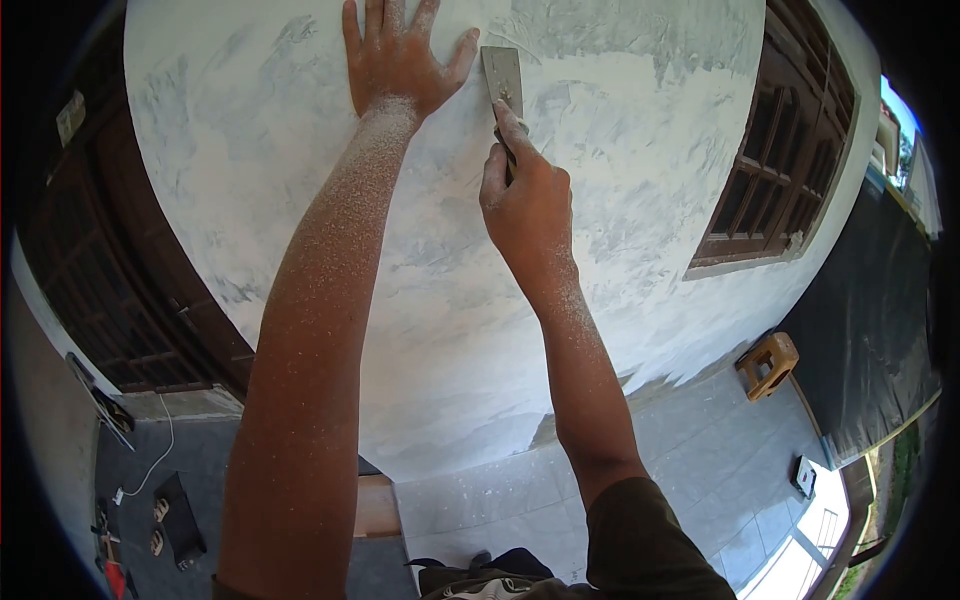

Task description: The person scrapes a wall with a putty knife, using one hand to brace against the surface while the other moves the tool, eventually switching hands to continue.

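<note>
Spread fingers of my left hand (405, 65) lie against the upper part of the white, patchily plastered wall (460, 330). My right hand (530, 205) is closed round the handle of a putty knife (503, 78), its index finger stretched along the tool. The knife's metal blade points up and lies at the wall, just right of my left thumb. Pale dust covers both my hands and forearms.
A brown framed window (780, 150) is at the right and a dark brown door (110, 240) at the left. A tan stool (768, 366) stands by a black sheet (860, 310). Sandals (158, 525), a white cable (165, 440) and a small box (803, 477) lie on the floor.
</note>
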Action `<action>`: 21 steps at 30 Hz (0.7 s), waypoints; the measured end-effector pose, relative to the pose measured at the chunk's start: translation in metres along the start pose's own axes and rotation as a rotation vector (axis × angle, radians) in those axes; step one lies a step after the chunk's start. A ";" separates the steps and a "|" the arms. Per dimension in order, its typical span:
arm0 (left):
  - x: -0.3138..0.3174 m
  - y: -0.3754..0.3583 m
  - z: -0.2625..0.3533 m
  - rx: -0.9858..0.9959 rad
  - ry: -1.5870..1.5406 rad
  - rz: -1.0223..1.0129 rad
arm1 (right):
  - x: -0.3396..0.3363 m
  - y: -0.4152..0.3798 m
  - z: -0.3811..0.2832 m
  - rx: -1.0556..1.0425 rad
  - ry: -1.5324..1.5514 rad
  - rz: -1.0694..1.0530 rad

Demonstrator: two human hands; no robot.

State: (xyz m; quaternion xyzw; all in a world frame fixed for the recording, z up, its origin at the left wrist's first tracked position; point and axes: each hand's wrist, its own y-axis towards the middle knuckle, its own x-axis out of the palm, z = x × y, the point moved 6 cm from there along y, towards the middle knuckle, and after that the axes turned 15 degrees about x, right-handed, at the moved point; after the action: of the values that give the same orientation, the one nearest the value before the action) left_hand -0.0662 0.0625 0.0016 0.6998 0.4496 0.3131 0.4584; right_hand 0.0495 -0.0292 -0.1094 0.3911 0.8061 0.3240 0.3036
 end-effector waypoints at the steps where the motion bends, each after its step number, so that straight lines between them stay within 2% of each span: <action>1: 0.000 0.000 0.000 -0.001 0.005 0.000 | -0.001 0.005 -0.004 -0.004 0.001 0.003; 3: 0.001 -0.002 0.000 -0.001 0.007 -0.008 | -0.001 0.013 -0.010 0.045 0.028 -0.049; 10: 0.000 -0.001 0.000 -0.004 0.003 -0.009 | -0.001 -0.002 -0.001 -0.007 -0.009 -0.031; 16: 0.000 -0.002 0.000 0.008 0.009 0.005 | -0.006 0.007 -0.008 0.049 0.059 -0.055; 18: 0.000 -0.001 0.000 0.008 0.006 0.019 | -0.002 -0.004 -0.001 -0.016 -0.013 -0.030; 21: 0.000 -0.001 -0.001 -0.002 0.008 -0.003 | 0.001 0.006 -0.004 0.001 0.023 -0.033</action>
State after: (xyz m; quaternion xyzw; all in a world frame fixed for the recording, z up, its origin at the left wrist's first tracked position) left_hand -0.0673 0.0627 0.0012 0.6975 0.4519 0.3158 0.4577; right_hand 0.0485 -0.0267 -0.1027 0.3745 0.8160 0.3229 0.2995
